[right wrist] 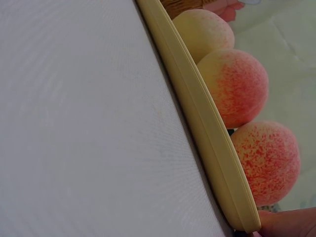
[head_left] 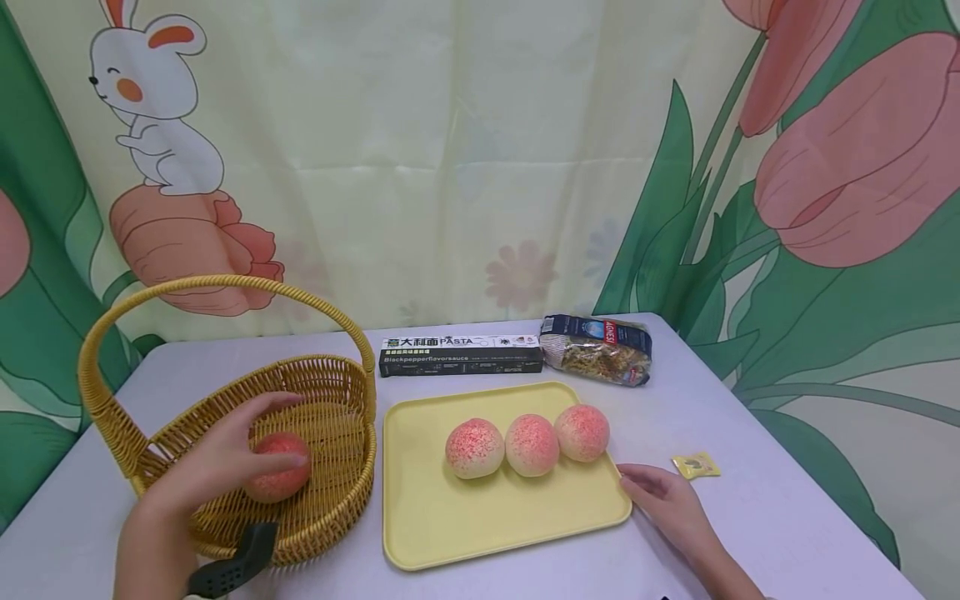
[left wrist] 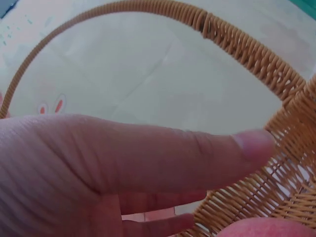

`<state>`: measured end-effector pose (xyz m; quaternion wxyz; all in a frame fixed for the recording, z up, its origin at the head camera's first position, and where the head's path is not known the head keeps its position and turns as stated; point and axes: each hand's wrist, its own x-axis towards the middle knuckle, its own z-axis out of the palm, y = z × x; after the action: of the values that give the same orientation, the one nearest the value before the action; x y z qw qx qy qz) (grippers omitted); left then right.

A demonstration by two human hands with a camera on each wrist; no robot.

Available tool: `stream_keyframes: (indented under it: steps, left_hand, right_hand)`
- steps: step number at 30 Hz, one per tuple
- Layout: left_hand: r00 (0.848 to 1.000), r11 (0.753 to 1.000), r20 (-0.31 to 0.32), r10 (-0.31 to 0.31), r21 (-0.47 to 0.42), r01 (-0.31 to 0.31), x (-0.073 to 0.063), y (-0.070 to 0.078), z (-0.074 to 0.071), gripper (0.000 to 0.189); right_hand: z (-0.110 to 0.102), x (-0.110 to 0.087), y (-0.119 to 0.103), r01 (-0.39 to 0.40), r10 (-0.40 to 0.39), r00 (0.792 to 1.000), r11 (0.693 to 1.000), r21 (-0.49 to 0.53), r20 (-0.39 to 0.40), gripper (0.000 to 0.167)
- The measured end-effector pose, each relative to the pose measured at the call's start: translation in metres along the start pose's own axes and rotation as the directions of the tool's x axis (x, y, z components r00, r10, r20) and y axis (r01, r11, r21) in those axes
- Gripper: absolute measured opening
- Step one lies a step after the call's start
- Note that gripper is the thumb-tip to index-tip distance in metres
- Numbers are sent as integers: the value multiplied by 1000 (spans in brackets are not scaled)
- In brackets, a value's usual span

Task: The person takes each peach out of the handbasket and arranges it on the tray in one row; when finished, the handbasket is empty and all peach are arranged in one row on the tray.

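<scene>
My left hand (head_left: 232, 454) reaches into a wicker basket (head_left: 341, 517) on the left, with thumb and fingers spread around a round red fruit (head_left: 279, 487). In the left wrist view the thumb (left wrist: 197, 153) is straight, and the fruit's pink top (left wrist: 269, 228) shows apart from it at the bottom. My right hand (head_left: 670, 504) touches the right edge of a yellow tray (head_left: 480, 533) with its fingertips. Three pink and cream peaches (head_left: 532, 446) lie in a row on the tray. In the right wrist view a finger (right wrist: 289, 223) meets the tray's corner (right wrist: 247, 217).
Behind the tray stand a black-and-white pasta box (head_left: 461, 357) and a bag of pasta (head_left: 597, 350). A small yellow packet (head_left: 696, 465) lies beyond my right hand. The basket's tall handle (head_left: 225, 283) arches over its opening. A printed curtain (head_left: 465, 167) hangs behind the table.
</scene>
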<state>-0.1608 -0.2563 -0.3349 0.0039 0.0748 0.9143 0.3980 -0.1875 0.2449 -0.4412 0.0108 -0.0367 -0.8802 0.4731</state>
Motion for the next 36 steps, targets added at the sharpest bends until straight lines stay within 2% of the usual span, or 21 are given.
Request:
stream_keyframes:
  steps: [5,11,17,21,26,36]
  left_hand:
    - [999,999,29,-38,-23,38,-1,-10,-1,78]
    - [997,998,55,-54,-41,57,-1,-18,-4,75]
    - [988,989,115,-104,-89,115,0,-27,-3,74]
    - [986,985,125,-109,-117,124,1,-30,-2,73]
    - [986,985,128,-109,-116,124,0,-32,-1,73]
    - [972,977,153,-178,-92,193,1,-36,-1,73]
  right_hand:
    - [0,0,0,-5,5,1000,1000,-1,0,33]
    - [0,0,0,-7,7,1000,1000,1,0,33]
    - [0,0,0,-2,2,1000,1000,-9,-1,33]
    - [0,0,0,3,-3,1000,1000,-11,-1,32]
    - [0,0,0,11,-11,1000,1000,-2,-5,32]
    - [0,0,-1,27,-27,1000,999,21,-11,31]
